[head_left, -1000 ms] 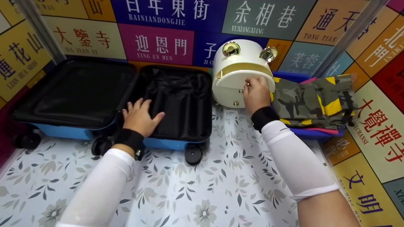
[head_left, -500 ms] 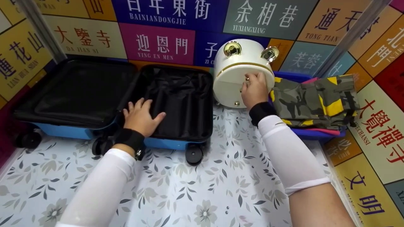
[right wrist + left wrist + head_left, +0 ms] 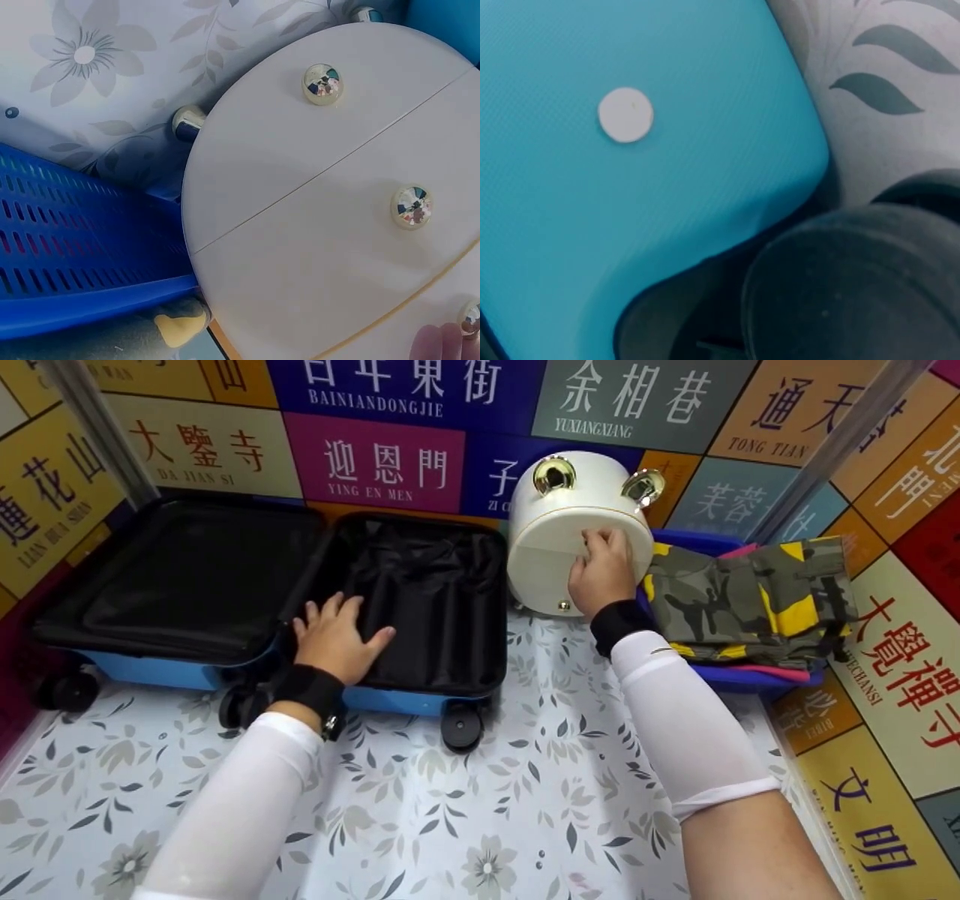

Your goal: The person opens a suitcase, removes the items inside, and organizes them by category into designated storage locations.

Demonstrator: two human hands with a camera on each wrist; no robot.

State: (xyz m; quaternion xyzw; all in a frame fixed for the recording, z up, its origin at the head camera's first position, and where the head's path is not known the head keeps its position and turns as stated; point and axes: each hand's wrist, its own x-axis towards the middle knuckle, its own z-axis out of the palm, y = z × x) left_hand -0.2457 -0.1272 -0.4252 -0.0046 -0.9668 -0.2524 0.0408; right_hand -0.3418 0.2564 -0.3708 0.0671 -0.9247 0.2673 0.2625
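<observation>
A white round box [image 3: 551, 544] with two gold rings on top stands in the middle right of the head view. My right hand [image 3: 604, 574] is at its front panel, fingers curled at the upper knob; in the right wrist view my fingertips [image 3: 439, 345] touch a gold knob [image 3: 470, 319] at the corner. Two more knobs show on the front. My left hand [image 3: 334, 637], fingers spread, rests on the near edge of an open blue suitcase [image 3: 412, 701] with black lining. The left wrist view shows only its blue shell [image 3: 667, 165] and a dark wheel [image 3: 862, 292].
Right of the box, a blue basket [image 3: 757, 679] holds folded camouflage clothing [image 3: 720, 600]. The suitcase's other half [image 3: 187, 585] lies at the left. Panels with lettering [image 3: 375, 465] form the back wall. Beneath everything spreads a floral-print surface [image 3: 450, 810].
The box's upper front panel has swung in and now sits nearly flush, hiding the gold-coloured gap. My right hand moved slightly with it. The left hand has stayed in place.
</observation>
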